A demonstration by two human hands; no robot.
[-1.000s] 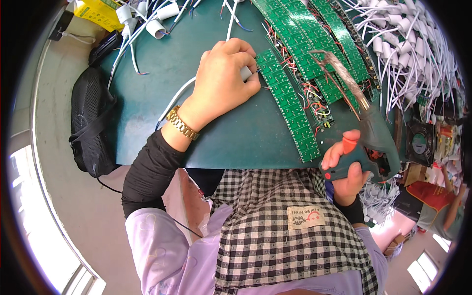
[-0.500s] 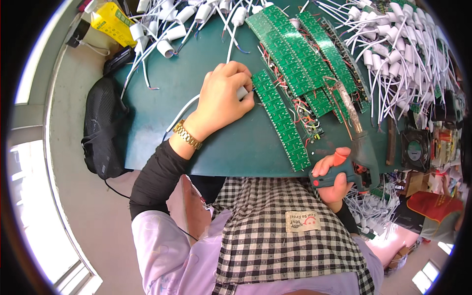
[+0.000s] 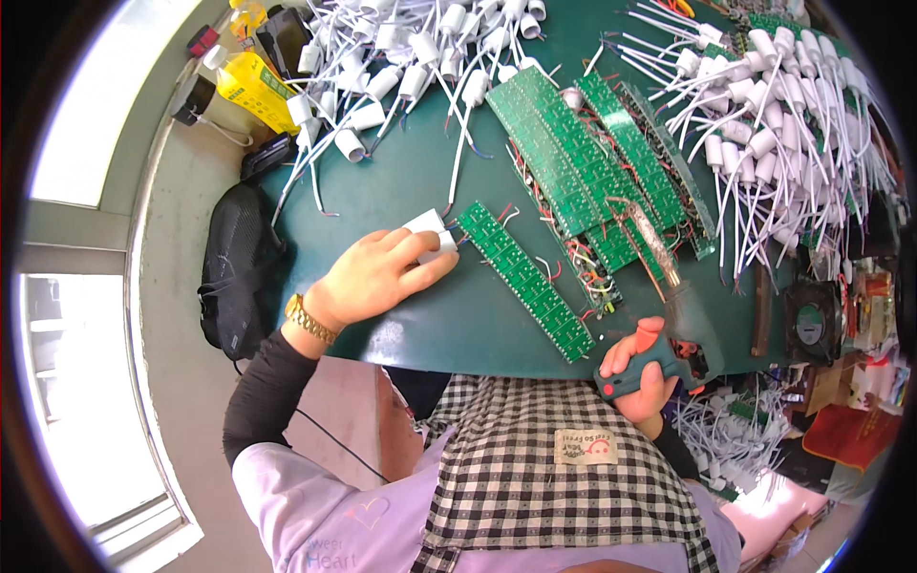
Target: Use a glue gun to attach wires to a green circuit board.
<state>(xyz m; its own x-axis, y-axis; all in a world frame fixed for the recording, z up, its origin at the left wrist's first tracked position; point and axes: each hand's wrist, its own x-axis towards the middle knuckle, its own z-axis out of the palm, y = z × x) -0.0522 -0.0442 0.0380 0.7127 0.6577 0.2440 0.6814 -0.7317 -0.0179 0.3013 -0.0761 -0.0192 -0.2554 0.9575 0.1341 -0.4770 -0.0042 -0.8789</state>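
Note:
My left hand [image 3: 377, 277] is closed with its fingers around a white lamp holder [image 3: 432, 229]. Thin wires from the lamp holder reach the far-left end of a green circuit board strip [image 3: 525, 282]; whether they are joined to it I cannot tell. That strip lies slantwise on the dark green table [image 3: 401, 334]. In my right hand [image 3: 638, 371], near the table's front edge, is a teal soldering gun [image 3: 683, 325] with orange-red parts. My fingers wrap its handle, and its metal tip points away from me, over the stacked boards, apart from the strip.
Stacked green circuit boards [image 3: 554, 143] with components and wires lie beyond the strip. White lamp holders with leads are piled at the far left [image 3: 411, 81] and right [image 3: 764, 124]. A black pouch [image 3: 239, 272] and a yellow bottle [image 3: 253, 91] sit left; a black fan [image 3: 810, 323] right.
My left hand has moved left and nearer with the lamp holder. The strip's far end has swung left, away from the stacked boards. My right hand keeps hold of the soldering gun; the view has shifted.

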